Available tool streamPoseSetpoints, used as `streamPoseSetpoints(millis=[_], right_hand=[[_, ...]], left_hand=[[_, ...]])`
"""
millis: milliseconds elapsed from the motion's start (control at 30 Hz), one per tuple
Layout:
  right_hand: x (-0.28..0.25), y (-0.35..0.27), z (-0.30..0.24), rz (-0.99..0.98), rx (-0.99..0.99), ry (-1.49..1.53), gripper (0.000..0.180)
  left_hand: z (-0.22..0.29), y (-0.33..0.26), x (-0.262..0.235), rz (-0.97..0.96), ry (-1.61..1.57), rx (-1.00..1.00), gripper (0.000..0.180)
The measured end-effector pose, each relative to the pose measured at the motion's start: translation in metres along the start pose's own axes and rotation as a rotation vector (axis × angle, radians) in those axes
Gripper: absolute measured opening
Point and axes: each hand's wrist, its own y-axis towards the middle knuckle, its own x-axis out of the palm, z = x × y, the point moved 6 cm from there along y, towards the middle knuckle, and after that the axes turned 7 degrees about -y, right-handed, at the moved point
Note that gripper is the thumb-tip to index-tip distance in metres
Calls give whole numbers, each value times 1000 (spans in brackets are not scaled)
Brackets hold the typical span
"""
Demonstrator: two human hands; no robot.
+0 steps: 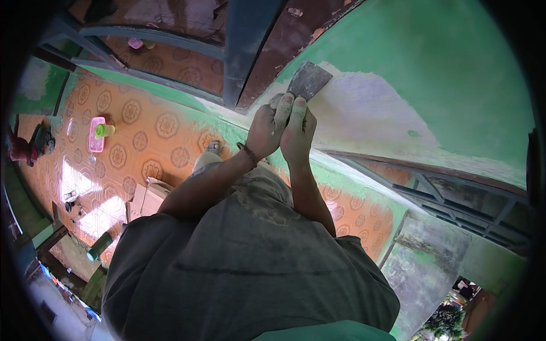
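Note:
Both my hands are closed side by side on a wide, flat metal scraper [309, 79]. My left hand [266, 128], with a dark cord bracelet at its wrist, presses its thumb near the blade's base. Beside it, my right hand [298, 135] grips the same tool, its thumb also along the blade. White dust covers the fingers. The handle is hidden inside the hands. The blade lies at the edge of a pale, bare patch [364, 111] on the green wall [449, 62]. A brown frame [290, 40] with chipped paint borders the wall there.
Dark window bars [250, 51] stand left of the wall, and another barred opening [443, 193] lies to the right. Below, on the patterned orange tile floor [131, 142], are a pink tray [96, 136] with a yellow-green container [104, 131] and cardboard [148, 199].

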Motion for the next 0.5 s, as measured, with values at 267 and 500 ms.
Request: streamPoseSetpoints(millis=[267, 500], right_hand=[[0, -17, 31, -23, 85, -99, 47], [8, -2, 16, -3, 74, -138, 44]], left_hand=[[-22, -21, -4, 33, -30, -137, 53], [-30, -3, -11, -120, -62, -289, 48]])
